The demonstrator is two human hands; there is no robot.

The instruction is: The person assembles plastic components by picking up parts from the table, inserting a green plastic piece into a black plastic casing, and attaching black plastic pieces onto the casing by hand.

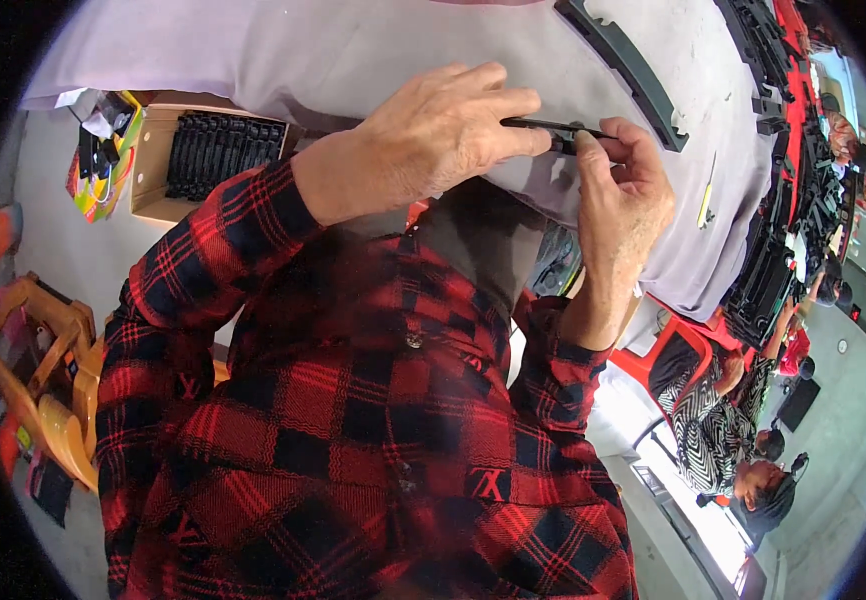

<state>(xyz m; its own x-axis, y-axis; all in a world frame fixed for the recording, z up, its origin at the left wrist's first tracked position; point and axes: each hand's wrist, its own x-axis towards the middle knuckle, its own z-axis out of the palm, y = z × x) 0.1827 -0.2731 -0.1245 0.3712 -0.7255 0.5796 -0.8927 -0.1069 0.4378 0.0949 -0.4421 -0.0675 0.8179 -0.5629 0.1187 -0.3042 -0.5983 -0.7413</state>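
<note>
The person's red-and-black plaid shirt (373, 430) fills the lower view, a forearm rising at either side. Above it, both hands meet over a slim black part (563, 130), which lies between them near the table's near edge. The left hand (443, 130) is partly spread, its thumb and fingers at the part's left end; the right hand (630, 195) is nearly closed, pinching the other end between thumb and fingertips. Around them spreads a pale tablecloth (383, 50), bearing a yellow tool (705, 200) and a longer black strip (628, 75). To the left, a cardboard box (150, 160) holds rows of black pieces (218, 155). Farther right, beyond heaped black parts (756, 295), sits a co-worker in a patterned top (708, 425).
</note>
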